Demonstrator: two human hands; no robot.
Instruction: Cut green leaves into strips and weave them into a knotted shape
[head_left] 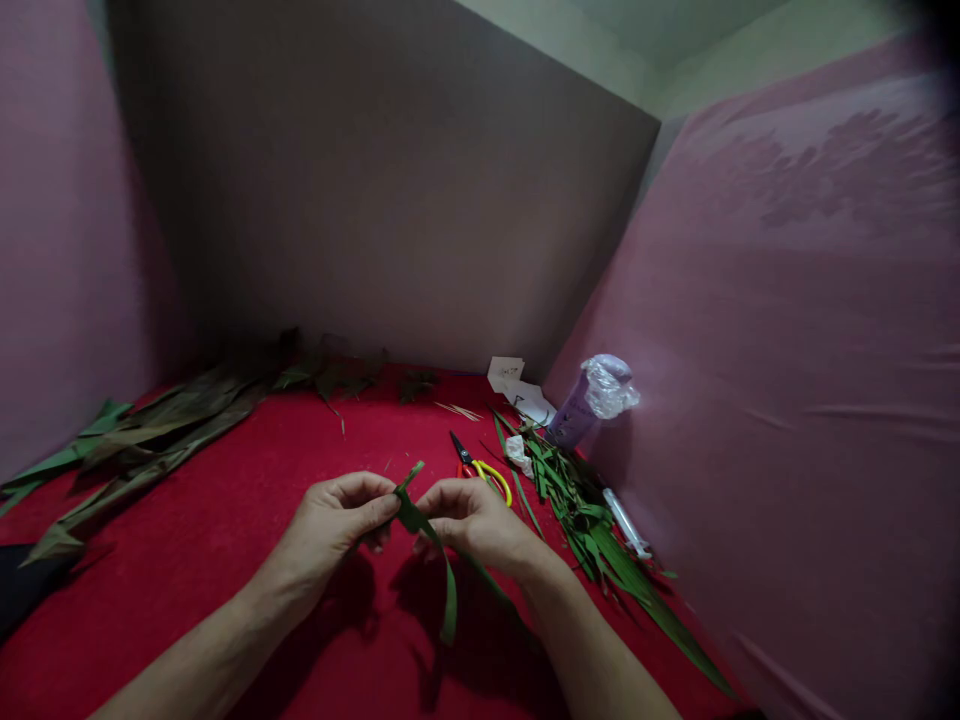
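Far right, crumpled plastic [611, 388] tops a purple container [571, 420]. My left hand [330, 520] pinches a leaf strip [412, 516] running far to near-right; my right hand's [484, 525] grip I can't tell.

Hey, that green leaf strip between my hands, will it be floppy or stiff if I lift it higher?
Probably flexible: the green leaf strip's loose end curves downward. It's likely light, looking thin and narrow. It may crease easily, since it seems flat like a ribbon.

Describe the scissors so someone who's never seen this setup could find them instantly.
On the red surface, look just beyond the right hand. The scissors lie there, left of the green leaf pile; their dark blades and yellow handle set them apart.
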